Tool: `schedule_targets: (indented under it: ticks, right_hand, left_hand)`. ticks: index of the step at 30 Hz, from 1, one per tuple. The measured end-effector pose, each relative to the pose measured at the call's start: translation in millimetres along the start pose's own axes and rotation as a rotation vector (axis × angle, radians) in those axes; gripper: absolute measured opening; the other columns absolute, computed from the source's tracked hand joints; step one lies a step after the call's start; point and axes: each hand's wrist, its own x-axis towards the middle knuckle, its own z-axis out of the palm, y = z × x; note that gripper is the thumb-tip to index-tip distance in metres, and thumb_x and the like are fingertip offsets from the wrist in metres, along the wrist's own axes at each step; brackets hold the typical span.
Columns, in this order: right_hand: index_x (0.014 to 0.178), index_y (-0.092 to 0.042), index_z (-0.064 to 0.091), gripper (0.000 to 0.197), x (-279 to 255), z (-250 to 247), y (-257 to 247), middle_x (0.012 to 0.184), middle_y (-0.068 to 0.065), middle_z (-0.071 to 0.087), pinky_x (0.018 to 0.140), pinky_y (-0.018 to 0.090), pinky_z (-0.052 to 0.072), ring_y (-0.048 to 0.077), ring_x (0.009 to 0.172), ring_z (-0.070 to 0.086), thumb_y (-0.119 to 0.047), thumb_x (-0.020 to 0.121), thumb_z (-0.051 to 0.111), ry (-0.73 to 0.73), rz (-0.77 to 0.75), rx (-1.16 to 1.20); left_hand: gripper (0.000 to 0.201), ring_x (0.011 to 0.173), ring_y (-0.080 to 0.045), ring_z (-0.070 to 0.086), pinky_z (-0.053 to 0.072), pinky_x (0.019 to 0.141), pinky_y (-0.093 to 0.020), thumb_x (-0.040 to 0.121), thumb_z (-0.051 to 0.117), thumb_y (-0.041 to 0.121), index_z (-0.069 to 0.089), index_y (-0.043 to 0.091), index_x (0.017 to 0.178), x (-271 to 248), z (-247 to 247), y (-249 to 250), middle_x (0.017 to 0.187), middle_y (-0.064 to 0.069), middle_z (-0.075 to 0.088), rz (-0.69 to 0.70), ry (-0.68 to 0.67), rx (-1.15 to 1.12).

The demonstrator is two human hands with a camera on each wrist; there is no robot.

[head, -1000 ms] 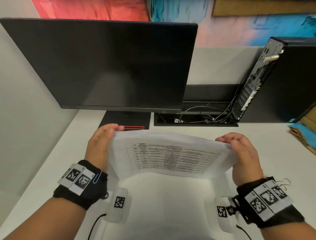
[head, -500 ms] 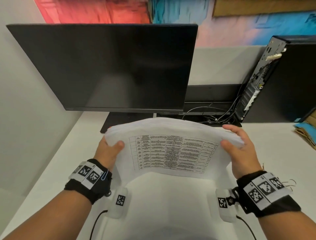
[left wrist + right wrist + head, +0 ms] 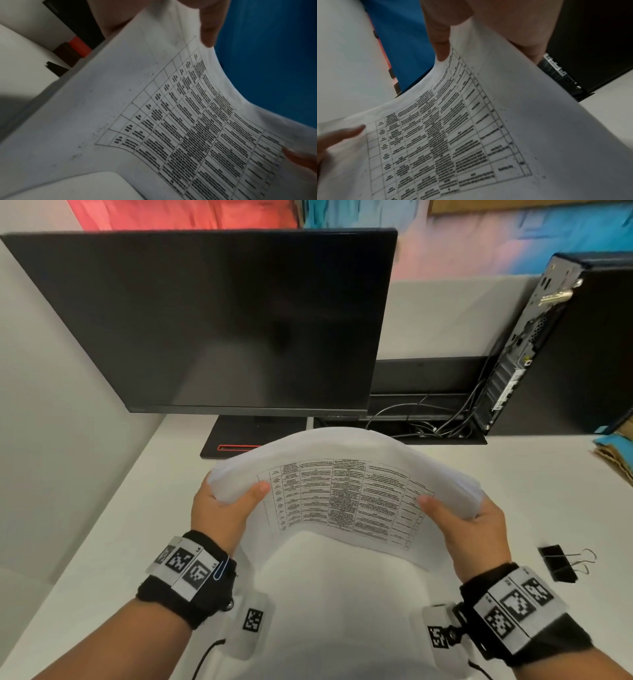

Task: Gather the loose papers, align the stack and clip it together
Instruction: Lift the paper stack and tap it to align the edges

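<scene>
A stack of white papers (image 3: 342, 494) with a printed table on the top sheet is held upright above the desk, bowed upward in the middle. My left hand (image 3: 226, 505) grips its left edge, thumb on the printed face. My right hand (image 3: 462, 518) grips the right edge the same way. The left wrist view shows the printed sheet (image 3: 171, 121) with my left thumb (image 3: 209, 27) on it. From the right wrist the same sheet (image 3: 453, 135) fills the view, my right thumb (image 3: 441, 40) pressing on it. A black binder clip (image 3: 558, 563) lies on the desk right of my right wrist.
A black monitor (image 3: 219, 320) stands close behind the papers on its base (image 3: 239, 440). A black computer tower (image 3: 565, 347) stands at the back right, with cables (image 3: 411, 419) in a tray beside it. Cardboard and a blue item (image 3: 616, 450) lie at the right edge.
Both hands shifted from the stack's top corners down to its side edges, thumbs now on the printed face. The stack bows upward more. The binder clip has come into view.
</scene>
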Motion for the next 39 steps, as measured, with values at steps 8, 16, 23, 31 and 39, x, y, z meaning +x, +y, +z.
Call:
schedule_targets:
  ticks: [8,16,23,31,39]
  right_hand:
    - [0.078,-0.028,0.066,0.025,2,-13,-6,0.075,-0.017,0.072,0.063,0.013,0.054,-0.003,0.069,0.066,-0.004,0.074,0.071,-0.005,-0.085,0.001]
    - [0.065,-0.029,0.059,0.025,21,-22,-19,0.061,-0.014,0.061,0.062,0.026,0.042,-0.003,0.057,0.054,-0.023,0.087,0.048,0.102,-0.119,0.049]
    - [0.083,-0.028,0.057,0.012,27,-22,-15,0.068,-0.013,0.066,0.059,0.021,0.051,-0.002,0.063,0.062,-0.026,0.076,0.066,-0.002,-0.047,0.068]
    - [0.086,-0.024,0.068,0.025,18,-13,-13,0.068,-0.025,0.071,0.063,0.009,0.052,-0.008,0.068,0.067,-0.002,0.075,0.07,-0.058,-0.051,-0.033]
    - [0.074,-0.006,0.072,0.027,3,9,-89,0.063,0.006,0.064,0.053,0.028,0.043,0.017,0.057,0.056,-0.032,0.076,0.066,-0.191,-0.794,-0.578]
  left_hand:
    - [0.039,0.093,-0.028,0.065,0.055,0.078,-0.043,0.06,0.082,0.018,0.064,0.017,0.095,-4,-5,6,0.095,-0.003,0.066,0.039,-0.042,0.067]
    - [0.014,0.085,-0.028,0.06,0.047,0.078,-0.044,0.067,0.058,0.037,0.065,0.026,0.071,-8,0,25,0.091,-0.009,0.065,-0.026,-0.02,-0.18]
    - [0.015,0.083,-0.023,0.056,0.044,0.072,-0.034,0.074,0.052,0.032,0.064,0.032,0.066,-1,0,26,0.085,-0.001,0.061,-0.029,0.005,-0.115]
    - [0.041,0.116,-0.02,0.047,0.042,0.1,-0.044,0.072,0.065,0.046,0.046,0.033,0.105,2,4,45,0.12,0.003,0.049,0.206,0.195,0.347]
    - [0.025,0.086,-0.012,0.063,0.05,0.089,-0.039,0.073,0.068,0.043,0.063,0.034,0.096,-6,41,122,0.096,0.008,0.07,0.583,-0.489,1.092]
